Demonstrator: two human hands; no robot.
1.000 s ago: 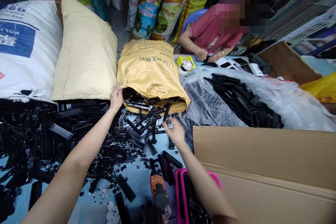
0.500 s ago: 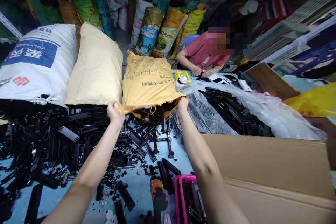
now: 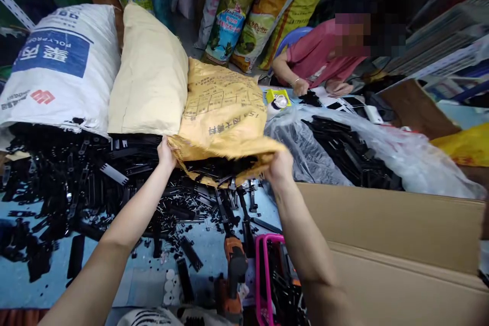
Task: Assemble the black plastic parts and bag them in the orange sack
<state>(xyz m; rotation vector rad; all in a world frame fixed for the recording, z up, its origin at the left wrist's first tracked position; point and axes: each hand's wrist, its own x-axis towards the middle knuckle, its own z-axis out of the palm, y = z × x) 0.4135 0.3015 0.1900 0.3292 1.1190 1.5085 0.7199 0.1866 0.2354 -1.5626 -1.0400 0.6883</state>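
The yellow sack (image 3: 225,107) lies on its side on the blue table (image 3: 19,282), just beside the cream sack (image 3: 151,71), its ragged mouth turned toward the person. Black parts (image 3: 225,204) show inside the mouth and lie loose on the table below it.

The left hand (image 3: 166,155) is closed on the left corner of the mouth, fingers curled over the edge. The right hand (image 3: 280,165) is blurred but looks folded round the right corner, its fingers partly hidden by cloth. The upper rim (image 3: 237,147) stretches between them, slack and rippled.

The cloth looks like thin woven plastic — soft, limp, perhaps a little slick, with no stiffness of its own. Empty, it would weigh little; the bulge behind the mouth suggests a fair load, so the weight probably sits toward the far end and may slide forward in a lump when tipped. The frayed edge is the weak place: loose strands could tear or slip out of a fingertip pinch. A full fist of gathered cloth at each corner — a little behind the fray — should hold better, and the closed far end looks a sound place for lifting. The parts seem hard and light, mostly long and thin; they may catch on one another or snag the weave.
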